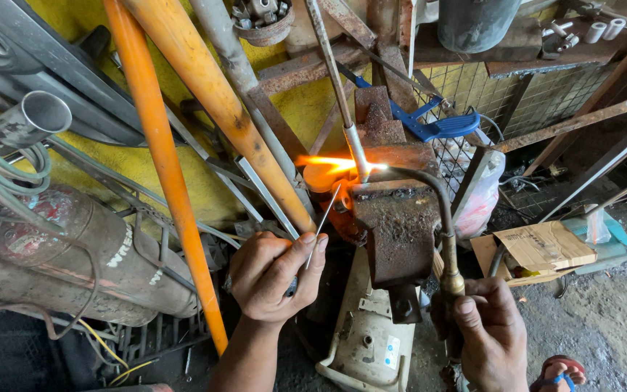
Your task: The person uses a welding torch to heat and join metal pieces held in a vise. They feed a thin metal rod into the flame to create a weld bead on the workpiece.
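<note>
Orange flame (328,164) is thrown from the curved tip of a brass torch (440,218) against a thin metal tube (355,149) clamped upright at the top of a rusty vise (397,232). The torch handle is grasped in the right hand (491,334), which is closed around it below and to the right of the vise. A thin filler rod (322,221) is pinched between thumb and fingers of the left hand (273,274), and its tip is held up toward the heated joint, above and to the right of that hand. Two orange poles (183,145) are leaned against the yellow wall behind the left hand. A gas cylinder (88,247) is laid at the left edge, and a cardboard box (546,247) is seen on the floor right of the vise.
</note>
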Demonstrator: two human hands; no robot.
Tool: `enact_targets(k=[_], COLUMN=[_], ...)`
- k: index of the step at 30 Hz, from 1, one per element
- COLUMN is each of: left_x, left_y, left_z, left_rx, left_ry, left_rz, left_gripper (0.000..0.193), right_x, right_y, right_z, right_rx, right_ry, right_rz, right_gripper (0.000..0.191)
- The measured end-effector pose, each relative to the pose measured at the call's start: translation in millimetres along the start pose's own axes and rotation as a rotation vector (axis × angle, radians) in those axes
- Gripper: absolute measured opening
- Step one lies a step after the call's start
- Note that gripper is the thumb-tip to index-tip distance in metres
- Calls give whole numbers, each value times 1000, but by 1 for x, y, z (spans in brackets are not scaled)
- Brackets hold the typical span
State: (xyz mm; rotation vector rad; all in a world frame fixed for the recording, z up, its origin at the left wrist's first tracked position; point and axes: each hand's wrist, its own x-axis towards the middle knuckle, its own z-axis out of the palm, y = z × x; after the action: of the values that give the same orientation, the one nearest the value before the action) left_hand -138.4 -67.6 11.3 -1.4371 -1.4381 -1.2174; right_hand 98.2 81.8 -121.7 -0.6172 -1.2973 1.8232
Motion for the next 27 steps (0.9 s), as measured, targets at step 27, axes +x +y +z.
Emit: enact_targets(k=[27], left_x=[-35], left_y=[-26], left_z=[-16], left_rx=[242], left_ry=[156], left_rz=[-740], left_gripper=[7], right_x=[63], right_y=[-14], right_z=[-56], right_rx=[-10], right_ry=[-312], right_rz=[233], right_gripper=[18])
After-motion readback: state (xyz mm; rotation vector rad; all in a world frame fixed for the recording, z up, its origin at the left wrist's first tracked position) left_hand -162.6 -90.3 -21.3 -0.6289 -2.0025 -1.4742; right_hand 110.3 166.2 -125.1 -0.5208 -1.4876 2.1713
